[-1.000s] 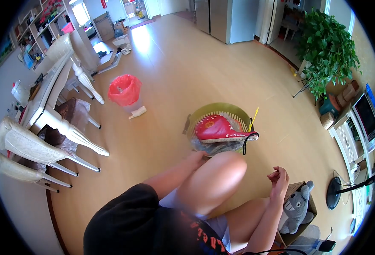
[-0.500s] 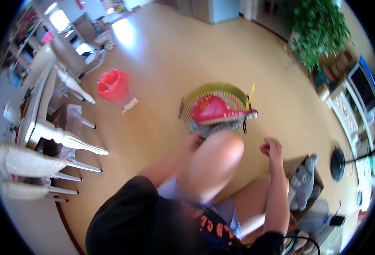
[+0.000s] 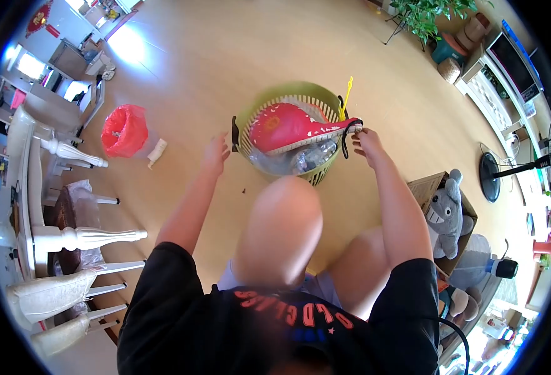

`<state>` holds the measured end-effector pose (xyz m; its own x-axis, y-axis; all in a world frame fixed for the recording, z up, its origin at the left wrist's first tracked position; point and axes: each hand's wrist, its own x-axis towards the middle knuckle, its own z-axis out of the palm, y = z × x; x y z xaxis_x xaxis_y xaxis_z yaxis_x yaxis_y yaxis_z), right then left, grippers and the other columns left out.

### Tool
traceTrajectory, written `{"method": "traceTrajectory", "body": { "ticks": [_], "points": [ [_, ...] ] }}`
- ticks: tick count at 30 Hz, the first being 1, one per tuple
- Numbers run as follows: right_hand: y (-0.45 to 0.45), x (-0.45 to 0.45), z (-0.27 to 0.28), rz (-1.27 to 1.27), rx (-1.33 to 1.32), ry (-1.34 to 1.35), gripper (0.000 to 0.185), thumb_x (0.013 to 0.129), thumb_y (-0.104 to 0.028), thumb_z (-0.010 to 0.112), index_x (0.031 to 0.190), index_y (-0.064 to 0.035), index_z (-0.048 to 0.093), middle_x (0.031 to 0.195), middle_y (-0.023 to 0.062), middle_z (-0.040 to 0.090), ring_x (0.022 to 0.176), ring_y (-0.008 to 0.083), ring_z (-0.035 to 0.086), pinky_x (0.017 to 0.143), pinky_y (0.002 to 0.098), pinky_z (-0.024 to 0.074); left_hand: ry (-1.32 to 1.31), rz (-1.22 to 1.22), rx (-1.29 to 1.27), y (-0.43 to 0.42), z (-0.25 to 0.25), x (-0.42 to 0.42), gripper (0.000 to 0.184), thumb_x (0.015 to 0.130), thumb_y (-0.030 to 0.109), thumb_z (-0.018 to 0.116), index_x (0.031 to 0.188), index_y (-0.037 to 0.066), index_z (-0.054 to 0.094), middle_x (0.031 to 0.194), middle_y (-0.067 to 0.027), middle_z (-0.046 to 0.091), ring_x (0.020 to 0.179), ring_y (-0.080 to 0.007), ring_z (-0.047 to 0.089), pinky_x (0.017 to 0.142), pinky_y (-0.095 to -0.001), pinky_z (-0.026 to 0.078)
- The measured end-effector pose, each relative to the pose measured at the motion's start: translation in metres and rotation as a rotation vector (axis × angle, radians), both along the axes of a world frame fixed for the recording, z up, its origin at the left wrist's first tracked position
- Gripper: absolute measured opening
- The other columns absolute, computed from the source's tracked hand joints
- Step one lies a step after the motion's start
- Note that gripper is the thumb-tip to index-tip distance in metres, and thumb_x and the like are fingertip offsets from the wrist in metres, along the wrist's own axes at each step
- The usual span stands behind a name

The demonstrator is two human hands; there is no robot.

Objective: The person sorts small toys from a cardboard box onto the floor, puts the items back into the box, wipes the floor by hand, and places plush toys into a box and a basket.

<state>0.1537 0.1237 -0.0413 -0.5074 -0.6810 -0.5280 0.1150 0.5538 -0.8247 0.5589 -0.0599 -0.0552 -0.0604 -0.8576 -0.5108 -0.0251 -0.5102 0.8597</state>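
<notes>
A green slatted laundry basket stands on the floor in front of my knees. In it lies a red, white-flecked thing with a rounded body tapering to a narrow end, which rests over the right rim. Clear crumpled plastic sits beneath it. My left hand is just left of the basket's black left handle, fingers apart and holding nothing. Beside the narrow red end and the black right handle, my right hand has loosely curled, parted fingers; contact with the handle is unclear.
A bin with a red bag and a white bottle stand to the left, near white chairs and a table. On the right are a box holding a grey plush toy, a black round stand base and a potted plant.
The view has shifted, and the basket shows more fully. My left hand has come out from behind the knee to the basket's left side; my right hand has moved up to its right side.
</notes>
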Motion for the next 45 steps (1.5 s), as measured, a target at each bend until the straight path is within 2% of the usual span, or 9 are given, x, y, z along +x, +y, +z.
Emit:
{"method": "traceTrajectory", "body": {
  "ticks": [15,18,19,21,23,26,31,37,45],
  "points": [
    [-0.020,0.056,0.013,0.034,-0.034,-0.238,0.031,0.092,-0.017,0.051,0.123,-0.0091,0.051,0.120,0.0056,0.056,0.107,0.0212,0.054,0.080,0.0459,0.0510,-0.511,-0.207,0.086,-0.002,-0.012,-0.002,0.062,0.080,0.015,0.067,0.136,0.006,0.043,0.110,-0.0163,0.063,0.093,-0.0265,0.062,0.077,-0.0438,0.054],
    [-0.041,0.069,-0.003,0.003,-0.149,-0.131,0.034,0.091,-0.015,0.051,0.123,-0.0056,0.051,0.111,0.0096,0.061,0.099,0.0230,0.059,0.078,0.0440,0.0521,0.328,-0.358,0.599,-0.045,-0.126,0.026,0.032,0.079,0.017,0.070,0.108,0.007,0.060,0.105,-0.0134,0.063,0.098,-0.0312,0.063,0.086,-0.0547,0.053],
    [-0.042,0.062,-0.029,-0.029,-0.247,0.125,0.035,0.090,-0.016,0.050,0.123,-0.0042,0.050,0.103,0.0118,0.063,0.089,0.0233,0.063,0.073,0.0417,0.0528,0.193,-0.655,0.218,-0.056,-0.156,0.038,0.031,0.076,0.020,0.075,0.103,0.009,0.064,0.101,-0.0118,0.066,0.092,-0.0299,0.065,0.083,-0.0472,0.054],
    [-0.030,0.054,-0.050,-0.090,-0.151,0.521,0.030,0.090,-0.013,0.048,0.118,-0.0038,0.054,0.106,0.0142,0.063,0.091,0.0265,0.062,0.075,0.0395,0.0512,-0.438,-1.329,-1.101,-0.024,-0.025,0.017,0.034,0.072,0.029,0.080,0.094,0.007,0.068,0.089,-0.0120,0.067,0.084,-0.0291,0.065,0.068,-0.0403,0.051],
    [-0.002,0.059,-0.032,-0.132,-0.106,0.418,0.030,0.092,-0.010,0.045,0.120,-0.0035,0.053,0.110,0.0120,0.062,0.097,0.0231,0.060,0.081,0.0372,0.0496,-0.374,-1.377,-1.250,-0.036,-0.042,0.006,0.031,0.072,0.024,0.078,0.094,0.006,0.066,0.087,-0.0150,0.066,0.082,-0.0339,0.065,0.069,-0.0424,0.052],
    [0.048,0.075,0.001,-0.294,-0.102,0.248,0.027,0.095,-0.008,0.042,0.121,-0.0081,0.048,0.109,0.0093,0.061,0.091,0.0197,0.062,0.069,0.0355,0.0527,0.076,-0.447,0.224,-0.013,-0.016,-0.042,0.024,0.074,0.005,0.066,0.096,-0.002,0.064,0.086,-0.0207,0.064,0.077,-0.0387,0.065,0.065,-0.0589,0.053],
    [0.166,0.095,0.036,-0.408,-0.243,0.364,0.023,0.088,-0.004,0.040,0.105,-0.0053,0.057,0.068,0.0018,0.053,0.046,0.0117,0.049,0.037,0.0286,0.0372,0.029,-0.675,-0.007,0.040,0.092,-0.059,0.039,0.065,-0.006,0.053,0.104,-0.009,0.054,0.082,-0.0244,0.059,0.071,-0.0456,0.064,0.053,-0.0613,0.055],
    [0.309,0.198,0.085,-0.669,-0.389,0.385,0.018,0.094,-0.004,0.046,0.107,-0.0062,0.058,0.078,-0.0013,0.057,0.060,0.0076,0.054,0.049,0.0245,0.0428,-0.023,-0.882,-0.137,0.126,0.155,-0.066,0.021,0.069,-0.007,0.056,0.087,-0.016,0.057,0.081,-0.0326,0.057,0.072,-0.0522,0.063,0.050,-0.0655,0.054],
    [0.438,0.353,0.064,-0.921,-0.090,0.341,0.022,0.087,-0.002,0.049,0.108,-0.0026,0.055,0.090,0.0061,0.057,0.076,0.0139,0.058,0.064,0.0293,0.0504,0.082,-1.446,-0.059,0.240,0.119,-0.016,0.023,0.077,0.010,0.060,0.098,0.001,0.062,0.081,-0.0121,0.062,0.073,-0.0264,0.063,0.058,-0.0428,0.053]
  ]
}}
